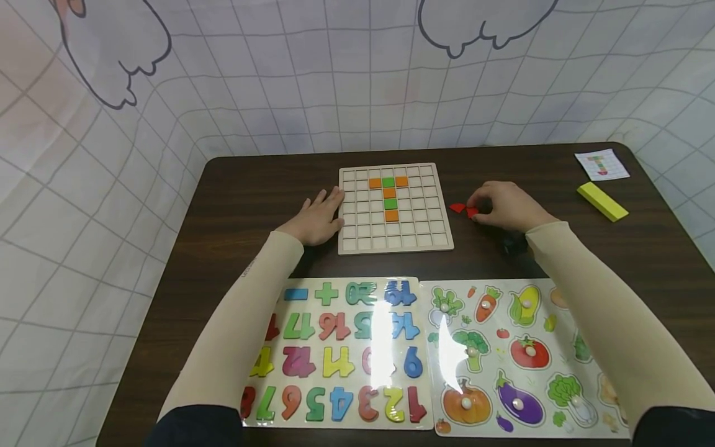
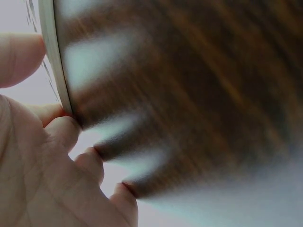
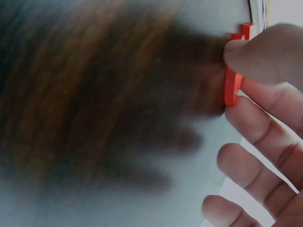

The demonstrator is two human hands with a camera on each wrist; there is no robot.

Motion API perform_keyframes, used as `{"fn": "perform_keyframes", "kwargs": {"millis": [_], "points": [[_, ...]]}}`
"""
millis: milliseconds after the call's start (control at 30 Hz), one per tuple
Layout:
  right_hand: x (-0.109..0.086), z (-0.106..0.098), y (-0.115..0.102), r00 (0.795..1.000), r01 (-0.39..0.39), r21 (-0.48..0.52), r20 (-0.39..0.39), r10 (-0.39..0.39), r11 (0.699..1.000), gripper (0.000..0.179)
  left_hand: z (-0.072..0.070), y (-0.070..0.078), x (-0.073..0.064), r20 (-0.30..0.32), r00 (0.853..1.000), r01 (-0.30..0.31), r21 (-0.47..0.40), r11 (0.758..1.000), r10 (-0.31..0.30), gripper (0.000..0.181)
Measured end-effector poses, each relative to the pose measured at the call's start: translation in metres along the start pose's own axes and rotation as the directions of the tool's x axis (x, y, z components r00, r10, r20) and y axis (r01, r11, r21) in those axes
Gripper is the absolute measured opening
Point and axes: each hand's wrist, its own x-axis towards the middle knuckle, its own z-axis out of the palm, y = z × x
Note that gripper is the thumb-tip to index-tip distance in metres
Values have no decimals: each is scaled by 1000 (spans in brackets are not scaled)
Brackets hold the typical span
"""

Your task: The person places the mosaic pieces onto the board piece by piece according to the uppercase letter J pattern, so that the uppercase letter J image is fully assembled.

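Note:
A wooden grid board (image 1: 363, 243) lies on the table, with orange and green square tiles (image 1: 390, 193) forming a T in its cells. My left hand (image 1: 317, 218) rests at the board's left side, fingers spread, thumb and index finger touching its edge (image 2: 56, 61). To the right of the board, my right hand (image 1: 511, 206) pinches a small red block (image 3: 231, 87) between thumb and fingers. Another red block (image 1: 457, 207) with a pointed shape lies just left of those fingertips. The right wrist view shows the remaining fingers loosely bent.
A pattern card (image 1: 614, 162) and a yellow bar (image 1: 603, 201) lie at the far right. Along the front are a number puzzle board (image 1: 335, 417) and a vegetable puzzle board (image 1: 424, 310), both partly under my forearms. A dark object (image 1: 514, 242) sits beneath my right wrist.

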Motion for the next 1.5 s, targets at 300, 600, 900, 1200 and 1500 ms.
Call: {"fn": "perform_keyframes", "kwargs": {"millis": [300, 600, 900, 1200, 1500], "points": [[1, 2, -8, 1000, 20, 1, -17, -20, 1000, 24, 1, -1, 0, 0, 1000, -9, -17, 1000, 9, 71], [18, 14, -46, 990, 137, 18, -23, -136, 990, 21, -2, 0, -3, 6, 1000, -5, -8, 1000, 5, 71], [41, 31, -86, 975, 221, 21, 3, -221, 975, 17, -2, -2, -1, 4, 1000, -4, -11, 1000, 4, 71], [51, 44, -113, 926, 374, -69, -23, -376, 925, 15, 0, -3, 0, 4, 1000, 5, -10, 1000, -5, 71], [51, 46, -123, 924, 378, -86, -29, -381, 922, 19, 0, -3, 0, -11, 1000, 0, -5, 1000, 0, 71]]}}
